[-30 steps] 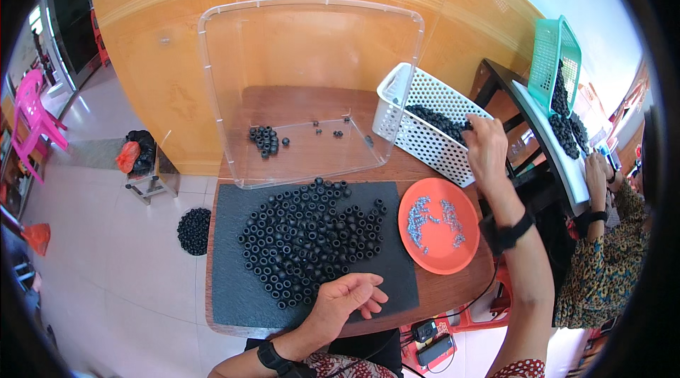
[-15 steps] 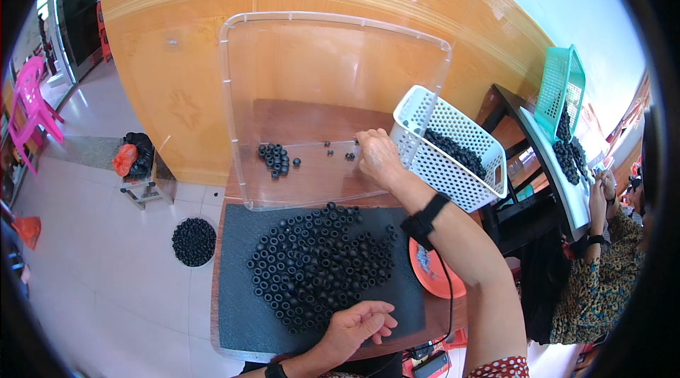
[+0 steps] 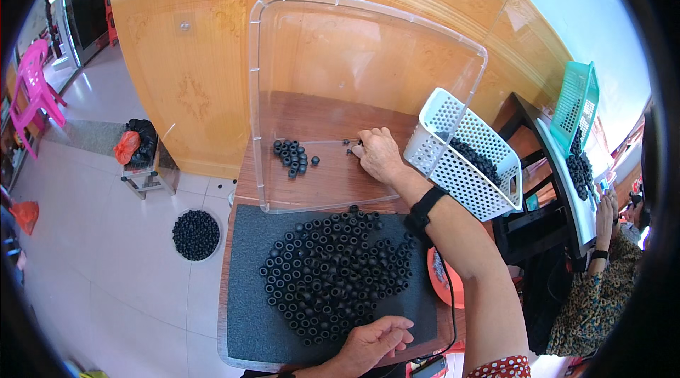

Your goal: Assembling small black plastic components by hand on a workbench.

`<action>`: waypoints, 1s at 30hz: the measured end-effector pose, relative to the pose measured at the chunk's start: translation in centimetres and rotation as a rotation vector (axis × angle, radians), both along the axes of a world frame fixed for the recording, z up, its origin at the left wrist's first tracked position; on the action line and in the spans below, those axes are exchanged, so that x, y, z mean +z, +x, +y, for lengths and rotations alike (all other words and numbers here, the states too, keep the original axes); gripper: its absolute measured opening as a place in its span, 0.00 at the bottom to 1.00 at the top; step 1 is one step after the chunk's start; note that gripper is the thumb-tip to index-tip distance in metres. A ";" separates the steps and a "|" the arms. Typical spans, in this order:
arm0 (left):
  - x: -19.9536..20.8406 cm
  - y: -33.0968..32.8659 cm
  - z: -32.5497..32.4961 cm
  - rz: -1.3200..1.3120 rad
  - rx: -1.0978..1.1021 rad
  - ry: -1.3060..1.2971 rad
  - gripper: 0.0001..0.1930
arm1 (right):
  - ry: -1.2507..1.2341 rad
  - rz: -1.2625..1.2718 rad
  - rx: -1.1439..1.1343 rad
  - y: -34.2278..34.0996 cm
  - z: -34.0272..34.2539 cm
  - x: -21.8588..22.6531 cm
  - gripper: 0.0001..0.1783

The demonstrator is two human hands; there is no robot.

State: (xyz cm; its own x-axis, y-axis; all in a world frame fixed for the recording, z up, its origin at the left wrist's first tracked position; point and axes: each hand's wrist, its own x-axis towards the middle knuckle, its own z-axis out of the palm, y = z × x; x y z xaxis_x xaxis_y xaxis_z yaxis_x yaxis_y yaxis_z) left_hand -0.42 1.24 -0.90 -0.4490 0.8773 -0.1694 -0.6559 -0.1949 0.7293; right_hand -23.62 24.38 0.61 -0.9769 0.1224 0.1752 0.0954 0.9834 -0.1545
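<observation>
At centre, the right hand (image 3: 380,153) is holding its fingers bent beside small black pieces (image 3: 346,142); whether it is pinching any, I cannot tell. At lower centre, the left hand (image 3: 372,344) is resting loosely curled, its grip unclear, below black beads (image 3: 319,272) lying on 1 dark mat (image 3: 249,321).

Apparently a home workspace: patterned orange wall (image 3: 205,45), pink plastic chair (image 3: 34,88), table (image 3: 246,183) of black parts (image 3: 329,272).
</observation>
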 end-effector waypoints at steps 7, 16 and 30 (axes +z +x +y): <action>-0.3 0.2 0.2 0.062 -0.002 0.002 0.10 | 0.057 0.096 0.039 -0.2 -1.9 -0.5 0.18; -0.5 0.7 0.0 0.096 -0.002 -0.020 0.10 | 0.247 0.200 0.134 -1.2 -1.9 -2.5 0.13; -2.4 1.2 0.4 0.107 -0.092 -0.042 0.14 | 0.286 0.151 0.056 -0.7 -1.4 -2.8 0.12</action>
State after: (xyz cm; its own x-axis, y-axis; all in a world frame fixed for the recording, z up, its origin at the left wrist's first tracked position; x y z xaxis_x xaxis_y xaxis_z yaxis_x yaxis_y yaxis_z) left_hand 0.77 1.65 -3.28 -0.3847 0.9086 -0.1628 -0.5880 -0.1053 0.8020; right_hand -24.29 23.02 -2.19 -0.9412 -0.0054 0.3378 0.0375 0.9920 0.1205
